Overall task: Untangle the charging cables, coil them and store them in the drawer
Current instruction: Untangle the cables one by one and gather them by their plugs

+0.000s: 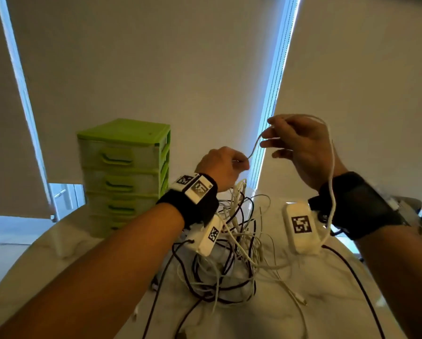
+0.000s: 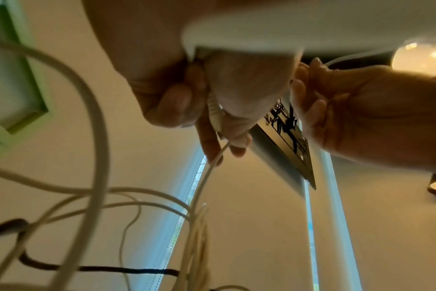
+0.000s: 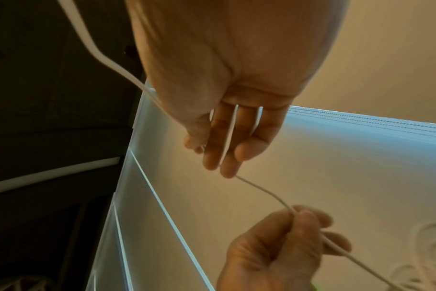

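A thin white charging cable [image 1: 254, 146] runs in the air between my two hands above the table. My left hand [image 1: 241, 162] grips it in a curled fist; in the left wrist view the fingers [image 2: 212, 126] close round its ribbed end piece. My right hand [image 1: 266, 135], higher and to the right, pinches the same cable [image 3: 264, 192] between thumb and forefinger, other fingers straight. From there the cable loops over that hand and hangs past the wrist. A tangle of white and dark cables [image 1: 237, 243] lies below. The green drawer unit [image 1: 124, 172] stands at the left, drawers closed.
The pale marble table [image 1: 327, 304] holds the tangle, and loose cable ends trail toward its front edge. Roller blinds [image 1: 156, 69] with bright window gaps hang behind. Black wires run from the wristband cameras down along my arms.
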